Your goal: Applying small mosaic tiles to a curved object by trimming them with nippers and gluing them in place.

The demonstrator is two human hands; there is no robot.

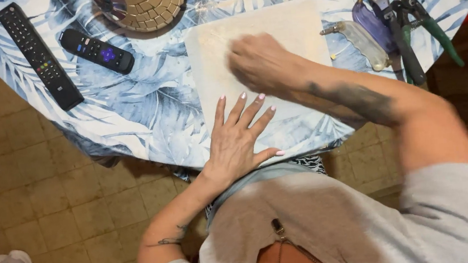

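Two hands work a pale square tile (220,52) at upper centre: left hand (240,139) spread flat, holding it; blurred right hand (258,62) curled, rubbing mid-surface, apparently unfinished; grip unclear.

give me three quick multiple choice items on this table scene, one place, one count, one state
1. Where does the pale square tile lie?
A on the floor
B on the leaf-print round table
C on a chair

2. How many black remote controls are on the table?
A two
B four
C none

3. How is the left hand?
A fisted
B flat, fingers spread
C holding pliers

Answers: 1 B, the tile rests on the tablecloth; 2 A, a long remote and a short remote; 3 B, the palm is pressed down at the tile's near edge.
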